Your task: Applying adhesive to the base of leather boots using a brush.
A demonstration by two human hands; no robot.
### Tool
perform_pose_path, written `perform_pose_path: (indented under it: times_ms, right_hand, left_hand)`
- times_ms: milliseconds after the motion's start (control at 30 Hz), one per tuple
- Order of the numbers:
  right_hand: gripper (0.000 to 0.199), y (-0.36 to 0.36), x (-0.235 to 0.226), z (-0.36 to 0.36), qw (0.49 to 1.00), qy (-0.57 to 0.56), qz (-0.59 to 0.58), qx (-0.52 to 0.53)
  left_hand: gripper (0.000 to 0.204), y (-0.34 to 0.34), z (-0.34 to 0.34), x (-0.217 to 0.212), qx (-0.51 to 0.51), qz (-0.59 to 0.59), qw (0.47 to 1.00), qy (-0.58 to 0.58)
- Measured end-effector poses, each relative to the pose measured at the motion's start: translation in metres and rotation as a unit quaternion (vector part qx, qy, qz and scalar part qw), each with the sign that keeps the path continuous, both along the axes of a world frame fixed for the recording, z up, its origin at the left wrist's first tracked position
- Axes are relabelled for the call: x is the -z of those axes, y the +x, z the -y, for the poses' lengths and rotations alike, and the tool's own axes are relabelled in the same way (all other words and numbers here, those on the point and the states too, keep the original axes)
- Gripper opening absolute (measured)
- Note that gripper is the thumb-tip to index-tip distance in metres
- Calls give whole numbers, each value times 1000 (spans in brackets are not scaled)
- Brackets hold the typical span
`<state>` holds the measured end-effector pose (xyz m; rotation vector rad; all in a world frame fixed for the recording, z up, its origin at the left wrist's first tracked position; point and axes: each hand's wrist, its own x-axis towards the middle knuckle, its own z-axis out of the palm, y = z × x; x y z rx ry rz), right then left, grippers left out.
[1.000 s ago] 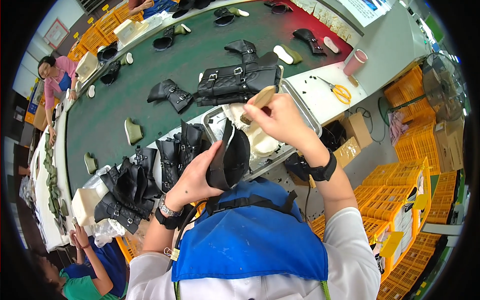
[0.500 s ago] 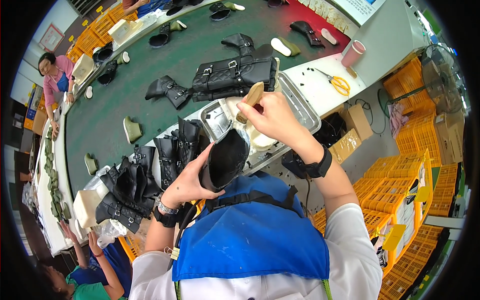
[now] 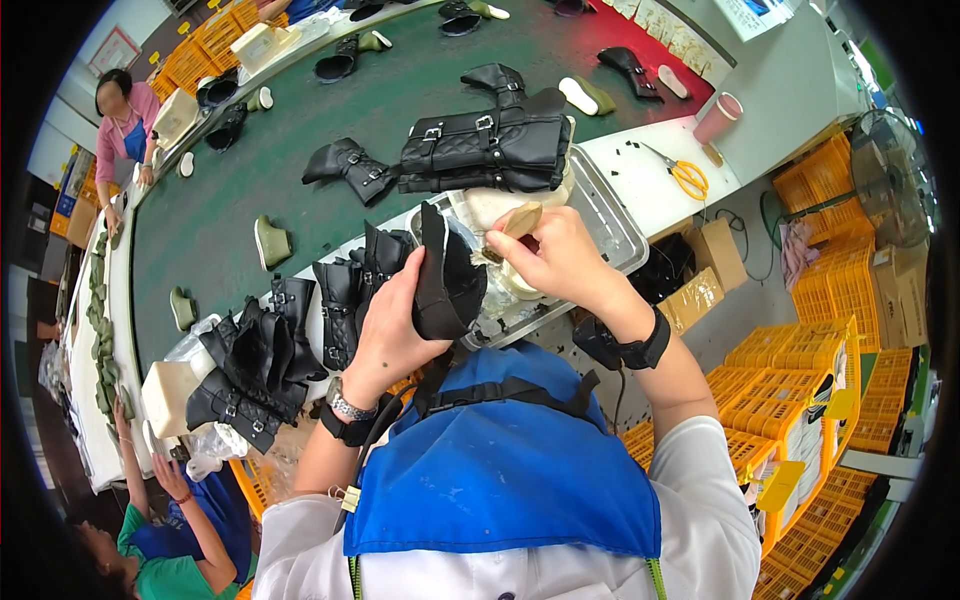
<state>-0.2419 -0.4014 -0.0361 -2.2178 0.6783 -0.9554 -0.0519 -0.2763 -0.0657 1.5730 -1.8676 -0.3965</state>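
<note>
My left hand (image 3: 383, 328) grips a black boot shaft (image 3: 447, 305) from its left side, thumb beneath, with the opening turned up toward me. In my right hand (image 3: 562, 258) is a wooden-handled brush (image 3: 523, 219), pinched between thumb and fingers. Its working end points down, close beside the boot's right edge; whether it touches cannot be made out. Beyond my hands a metal tray (image 3: 622, 208) holds whitish, glue-smeared things. Across the tray's far side lie stacked black quilted boots with buckles (image 3: 480, 150).
More black boots (image 3: 262, 360) pile up at left. Orange-handled scissors (image 3: 688, 178) and a pink cup (image 3: 718, 118) stand right of the tray. Green and black boots lie on the green conveyor (image 3: 220, 215). Yellow crates (image 3: 775, 375) stack at right. Two co-workers are at the left.
The boot shaft has been turned and tilted in my left hand. My right hand has lowered the brush slightly toward its edge. Lower left, a co-worker's arms have moved.
</note>
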Motion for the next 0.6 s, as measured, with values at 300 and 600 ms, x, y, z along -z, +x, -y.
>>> perform_pose_path:
  times_ms: [300,600]
  right_hand:
    - [21,0,10,-15,972,206,93,61]
    - [12,12,29,-6,987,1,115,110]
  left_hand:
    - [92,-1,3,6,-71,76,994,-31]
    - [92,-7,-1,4,-41,37,998,-34]
